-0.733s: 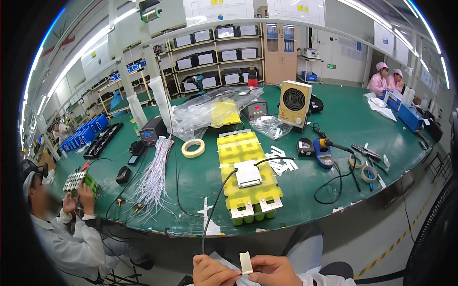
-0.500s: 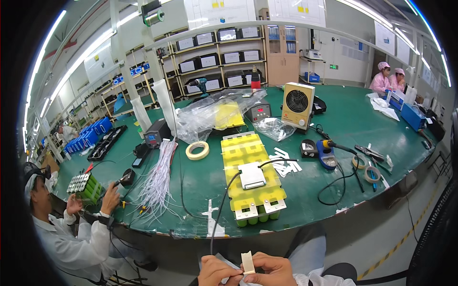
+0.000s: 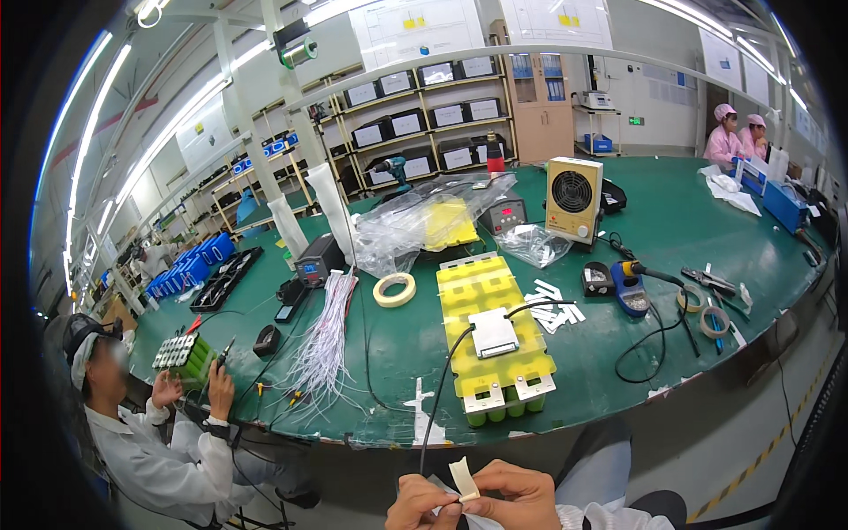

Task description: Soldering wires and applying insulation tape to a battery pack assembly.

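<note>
Low in the view, above my lap, both hands meet around a short, curved cream strip that looks like tape (image 3: pixel 462 478). My left hand (image 3: pixel 419 503) pinches by its lower end, and there the black cable (image 3: pixel 431 422) reaches the fingers. My right hand (image 3: pixel 516 496) grips the strip's base from the other side. The cable's end is hidden by the fingers. It runs up to a flat white module (image 3: pixel 494 334) lying on a yellow-wrapped battery pack (image 3: pixel 478 383) with green cells, which rests at the table's near edge.
On the green table (image 3: pixel 609 371) are a masking tape roll (image 3: pixel 394 290), a bundle of white wires (image 3: pixel 325 340), white strips (image 3: pixel 549 309), a soldering iron stand (image 3: pixel 631 291) and a fan unit (image 3: pixel 574 201). At left a co-worker (image 3: pixel 168 459) handles another green battery pack (image 3: pixel 184 357).
The whole scene has shifted right in the view as my head turned. The cream strip now leans further left between my fingers. The co-worker's tool hand has tilted its tool more upright.
</note>
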`<state>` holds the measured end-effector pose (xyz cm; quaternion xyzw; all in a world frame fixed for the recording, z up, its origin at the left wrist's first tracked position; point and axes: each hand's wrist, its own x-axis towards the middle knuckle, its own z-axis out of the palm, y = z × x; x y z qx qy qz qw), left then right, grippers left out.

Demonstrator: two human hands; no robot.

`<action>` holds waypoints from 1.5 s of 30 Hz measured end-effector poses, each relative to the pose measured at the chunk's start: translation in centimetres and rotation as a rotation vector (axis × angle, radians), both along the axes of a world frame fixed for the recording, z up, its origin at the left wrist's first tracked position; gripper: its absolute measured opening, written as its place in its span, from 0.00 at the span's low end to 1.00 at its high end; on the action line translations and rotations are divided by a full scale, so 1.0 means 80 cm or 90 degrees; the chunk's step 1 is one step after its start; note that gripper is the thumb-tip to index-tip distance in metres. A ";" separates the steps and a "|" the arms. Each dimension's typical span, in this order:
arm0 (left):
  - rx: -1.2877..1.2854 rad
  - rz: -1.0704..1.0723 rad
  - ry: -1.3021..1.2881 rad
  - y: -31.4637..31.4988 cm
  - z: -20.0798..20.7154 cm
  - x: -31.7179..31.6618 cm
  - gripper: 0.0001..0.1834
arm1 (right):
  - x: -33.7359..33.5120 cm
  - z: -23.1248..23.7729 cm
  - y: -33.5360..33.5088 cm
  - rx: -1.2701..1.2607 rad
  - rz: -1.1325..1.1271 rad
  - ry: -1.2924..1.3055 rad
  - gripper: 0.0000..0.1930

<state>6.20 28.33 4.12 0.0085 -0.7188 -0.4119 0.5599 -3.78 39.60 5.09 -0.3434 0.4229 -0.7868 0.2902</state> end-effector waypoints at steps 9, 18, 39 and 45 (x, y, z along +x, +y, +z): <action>-0.025 0.009 -0.059 0.003 0.021 0.002 0.09 | -0.014 0.002 0.000 -0.032 0.061 -0.020 0.08; -0.087 0.011 -0.171 -0.006 0.063 0.016 0.08 | -0.062 0.020 0.019 -0.059 0.184 0.124 0.12; -0.069 -0.046 -0.170 -0.007 0.041 0.013 0.07 | -0.038 -0.038 0.037 0.107 -0.141 0.086 0.10; -0.097 -0.023 -0.183 -0.005 0.031 0.012 0.07 | -0.012 0.000 0.021 -0.016 -0.100 0.231 0.07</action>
